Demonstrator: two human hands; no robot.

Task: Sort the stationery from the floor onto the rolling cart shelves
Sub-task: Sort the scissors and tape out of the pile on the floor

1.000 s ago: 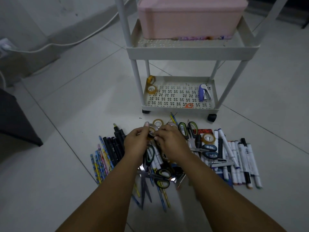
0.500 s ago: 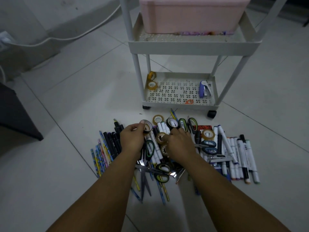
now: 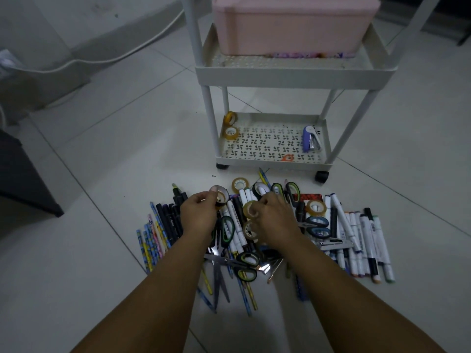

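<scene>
A heap of stationery [image 3: 339, 233] lies on the tiled floor: markers, pencils, scissors, tape rolls. My left hand [image 3: 198, 215] pinches a dark tape roll [image 3: 221, 197] just above the pile. My right hand [image 3: 275, 217] grips a yellowish tape roll [image 3: 249, 209], with another roll [image 3: 248, 231] right under it. More rolls sit on the floor, one pale [image 3: 240, 184] and one at the right [image 3: 316, 208]. The white rolling cart [image 3: 275, 164] stands just beyond; its bottom shelf holds two tape rolls [image 3: 230, 128] and a purple stapler [image 3: 311, 139].
A pink box [image 3: 290, 24] fills the cart's upper shelf. Black castors [image 3: 321, 176] sit at the cart's front corners. A dark piece of furniture [image 3: 23, 179] stands at the left, and a white cable [image 3: 102, 59] runs along the wall.
My hands have separated: the left drew a dark tape roll leftwards, the right stayed over the pile with a yellowish roll. The view shifted slightly closer to the cart.
</scene>
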